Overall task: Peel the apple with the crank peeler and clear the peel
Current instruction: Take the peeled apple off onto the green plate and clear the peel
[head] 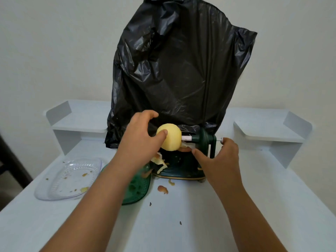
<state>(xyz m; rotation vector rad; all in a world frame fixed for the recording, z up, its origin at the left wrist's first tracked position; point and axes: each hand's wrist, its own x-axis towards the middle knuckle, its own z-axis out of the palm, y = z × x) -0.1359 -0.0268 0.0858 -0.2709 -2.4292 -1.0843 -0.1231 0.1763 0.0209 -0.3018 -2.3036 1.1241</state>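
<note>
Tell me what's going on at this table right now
A person is working a green crank peeler on a white table. The left hand grips a fully peeled apple still mounted on the peeler's shaft, while the right hand holds the crank end. Peel strips hang over the peeler base, and a few scraps lie on the table. A clear plastic tray with bits sits to the left, and a black bin bag stands behind.

Left hand point(141, 135) grips peeled apple point(171, 137) on green crank peeler point(183, 160); right hand point(221, 157) at crank; peel point(162, 189) on table point(200, 224).
</note>
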